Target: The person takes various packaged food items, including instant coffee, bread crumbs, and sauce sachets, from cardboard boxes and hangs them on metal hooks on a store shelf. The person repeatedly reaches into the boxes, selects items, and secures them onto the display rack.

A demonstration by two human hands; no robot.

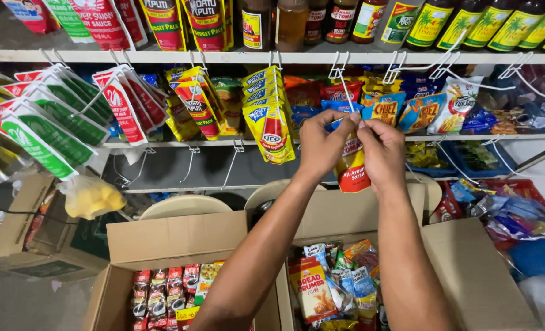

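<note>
pinching one yellow sauce pouch (352,168) at a white hook (344,83): left hand (322,146), right hand (381,150), two open boxes (180,245) below.

Your orange-and-yellow sauce pouch (351,165) hangs upright from its top edge, pinched at the white wire hook (344,79), below the shelf.

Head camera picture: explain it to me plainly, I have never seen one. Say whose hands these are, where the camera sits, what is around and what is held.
The camera sits on a person's head and looks down and forward, so both bare arms are the wearer's own. The left hand and the right hand are raised together, pinching the top of an orange sauce pouch at a white wire hook on a shop shelf. More pouches hang on hooks to either side, with bottles on the shelf above. Below stand two open cardboard boxes filled with small packets.
</note>
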